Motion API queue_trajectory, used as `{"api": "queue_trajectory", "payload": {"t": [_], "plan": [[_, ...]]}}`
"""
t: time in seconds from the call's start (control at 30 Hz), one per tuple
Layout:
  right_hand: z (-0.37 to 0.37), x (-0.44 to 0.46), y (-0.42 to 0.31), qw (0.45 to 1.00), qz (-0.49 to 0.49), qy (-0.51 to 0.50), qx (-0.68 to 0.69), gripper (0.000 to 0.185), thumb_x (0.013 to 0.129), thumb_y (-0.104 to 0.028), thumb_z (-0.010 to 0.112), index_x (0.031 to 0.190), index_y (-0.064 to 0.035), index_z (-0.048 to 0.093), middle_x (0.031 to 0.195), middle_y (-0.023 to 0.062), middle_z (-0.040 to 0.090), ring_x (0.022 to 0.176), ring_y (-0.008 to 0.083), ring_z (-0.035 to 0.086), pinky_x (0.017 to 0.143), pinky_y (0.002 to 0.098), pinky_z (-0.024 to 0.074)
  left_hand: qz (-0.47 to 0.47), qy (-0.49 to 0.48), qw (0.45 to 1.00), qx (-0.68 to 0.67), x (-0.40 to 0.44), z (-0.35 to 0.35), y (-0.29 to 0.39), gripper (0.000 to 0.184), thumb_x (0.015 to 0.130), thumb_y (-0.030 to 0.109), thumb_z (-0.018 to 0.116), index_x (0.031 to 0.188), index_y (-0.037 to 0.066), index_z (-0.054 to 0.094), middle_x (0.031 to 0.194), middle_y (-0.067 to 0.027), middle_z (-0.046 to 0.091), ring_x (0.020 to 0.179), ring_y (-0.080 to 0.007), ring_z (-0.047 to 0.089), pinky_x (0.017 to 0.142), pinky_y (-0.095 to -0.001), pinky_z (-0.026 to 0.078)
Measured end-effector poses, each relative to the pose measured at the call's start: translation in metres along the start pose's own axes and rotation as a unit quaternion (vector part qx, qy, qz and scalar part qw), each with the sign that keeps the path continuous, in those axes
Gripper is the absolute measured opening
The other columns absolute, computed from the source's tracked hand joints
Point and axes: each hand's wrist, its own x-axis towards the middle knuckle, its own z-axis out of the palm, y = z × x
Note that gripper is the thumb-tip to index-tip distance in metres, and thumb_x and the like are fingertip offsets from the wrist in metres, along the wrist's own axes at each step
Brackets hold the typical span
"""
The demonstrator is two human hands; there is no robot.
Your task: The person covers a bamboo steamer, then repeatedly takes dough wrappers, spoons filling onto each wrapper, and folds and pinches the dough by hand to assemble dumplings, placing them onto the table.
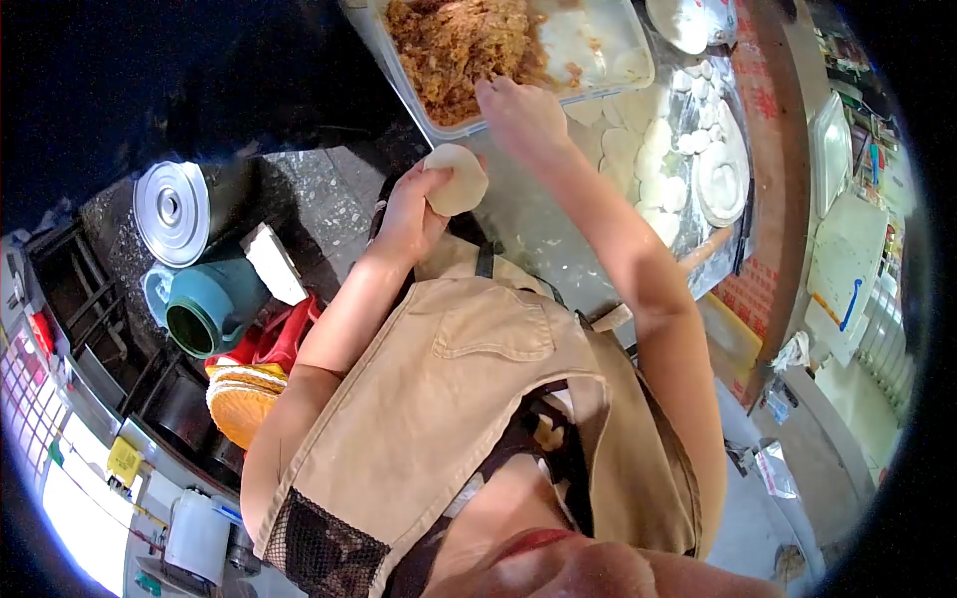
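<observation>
A round, flat dough wrapper (457,181) rests in my left hand (411,204), with the thumb across its face and the fingers behind it. My right hand (523,118) is closed at the near edge of the filling (459,50), a brown, shredded-looking mass. Whatever its fingers hold is hidden. The filling occupies the left side of a clear plastic tub (608,85). More flat dough rounds (653,164) lie on the floured table beside the tub, partly overlapping.
Small dough pieces (703,100) and a thick dough coil (722,181) sit on the right of the table, near a rolling pin (705,249). At left are a lidded metal pot (171,212), a teal jug (214,304) and an orange stool-like round (242,407).
</observation>
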Motion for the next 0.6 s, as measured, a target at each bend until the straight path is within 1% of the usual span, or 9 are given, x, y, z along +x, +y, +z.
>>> {"api": "queue_trajectory", "payload": {"t": [0.07, 0.13, 0.17, 0.23, 0.27, 0.33, 0.43, 0.5, 0.6], "plan": [[-0.006, 0.001, -0.003, 1.000, -0.009, -0.015, 0.024, 0.019, 0.078, -0.010, 0.053, 0.095, -0.0056, 0.061, 0.078, 0.0101, 0.063, 0.070, 0.0296, 0.066, 0.057, 0.0398, 0.0531, 0.005, 0.014, 1.000, 0.011, 0.001, -0.001, 0.001, 0.035, 0.088, 0.004, 0.043, 0.121, -0.006, 0.046, 0.118, -0.0217, 0.056, 0.112, -0.0289, 0.056, 0.098, -0.0367, 0.044], [-0.018, -0.003, -0.005, 0.991, -0.051, -0.118, 0.028, 0.015, 0.076, -0.008, 0.053, 0.081, -0.0035, 0.066, 0.076, 0.0132, 0.065, 0.071, 0.0313, 0.067, 0.060, 0.0401, 0.0540, -0.006, 0.020, 1.000, 0.000, 0.004, -0.004, -0.001, 0.034, 0.088, 0.004, 0.042, 0.121, -0.006, 0.045, 0.118, -0.0217, 0.057, 0.111, -0.0292, 0.057, 0.097, -0.0368, 0.045], [-0.020, -0.005, -0.006, 0.991, -0.049, -0.120, 0.028, 0.015, 0.076, -0.008, 0.053, 0.081, -0.0035, 0.066, 0.076, 0.0132, 0.065, 0.071, 0.0313, 0.067, 0.060, 0.0401, 0.0540, -0.008, 0.020, 1.000, -0.001, 0.003, -0.004, -0.002, 0.034, 0.088, 0.004, 0.042, 0.121, -0.006, 0.045, 0.118, -0.0217, 0.057, 0.111, -0.0292, 0.057, 0.097, -0.0368, 0.045], [-0.024, -0.006, -0.008, 0.997, 0.000, -0.077, 0.016, 0.011, 0.071, -0.011, 0.059, 0.068, -0.0079, 0.069, 0.068, 0.0113, 0.067, 0.069, 0.0279, 0.068, 0.057, 0.0364, 0.0544, -0.018, 0.033, 0.999, 0.002, 0.003, -0.002, -0.002, 0.036, 0.087, 0.003, 0.042, 0.121, -0.007, 0.044, 0.117, -0.0221, 0.057, 0.111, -0.0297, 0.057, 0.097, -0.0373, 0.045], [-0.033, -0.004, -0.008, 0.995, 0.015, -0.094, 0.012, 0.011, 0.072, -0.011, 0.059, 0.071, -0.0080, 0.069, 0.072, 0.0113, 0.067, 0.071, 0.0278, 0.068, 0.058, 0.0364, 0.0545, -0.016, 0.035, 0.999, -0.001, 0.003, -0.004, -0.004, 0.036, 0.087, 0.003, 0.042, 0.121, -0.007, 0.044, 0.117, -0.0221, 0.057, 0.111, -0.0297, 0.057, 0.097, -0.0373, 0.045], [-0.029, -0.001, -0.007, 0.997, 0.000, -0.082, 0.012, 0.011, 0.072, -0.011, 0.059, 0.071, -0.0077, 0.069, 0.073, 0.0114, 0.067, 0.071, 0.0277, 0.068, 0.058, 0.0365, 0.0546, -0.009, -0.012, 1.000, -0.008, 0.003, -0.009, -0.007, 0.038, 0.086, 0.002, 0.042, 0.122, -0.007, 0.044, 0.116, -0.0225, 0.057, 0.110, -0.0304, 0.057, 0.097, -0.0382, 0.045], [-0.010, 0.002, -0.004, 0.998, -0.026, -0.055, 0.009, 0.012, 0.072, -0.011, 0.059, 0.073, -0.0070, 0.070, 0.074, 0.0114, 0.068, 0.072, 0.0277, 0.068, 0.059, 0.0366, 0.0546, -0.018, -0.006, 1.000, 0.012, 0.002, -0.006, -0.007, 0.039, 0.085, 0.002, 0.042, 0.123, -0.007, 0.044, 0.116, -0.0228, 0.057, 0.110, -0.0311, 0.057, 0.098, -0.0388, 0.044], [-0.016, 0.005, -0.007, 0.992, -0.017, -0.125, 0.009, 0.013, 0.072, -0.011, 0.059, 0.075, -0.0067, 0.070, 0.076, 0.0110, 0.068, 0.074, 0.0277, 0.068, 0.061, 0.0366, 0.0550, -0.013, 0.003, 1.000, 0.013, 0.001, -0.004, -0.007, 0.039, 0.085, 0.002, 0.042, 0.123, -0.007, 0.044, 0.116, -0.0227, 0.057, 0.110, -0.0310, 0.057, 0.098, -0.0387, 0.044], [-0.029, 0.012, -0.002, 0.994, -0.005, -0.110, 0.011, 0.014, 0.074, -0.010, 0.058, 0.077, -0.0068, 0.071, 0.080, 0.0115, 0.069, 0.079, 0.0277, 0.068, 0.065, 0.0363, 0.0554, -0.010, 0.016, 1.000, 0.014, 0.000, -0.004, -0.008, 0.039, 0.085, 0.002, 0.042, 0.123, -0.007, 0.044, 0.116, -0.0226, 0.057, 0.110, -0.0308, 0.057, 0.098, -0.0386, 0.044]]}}
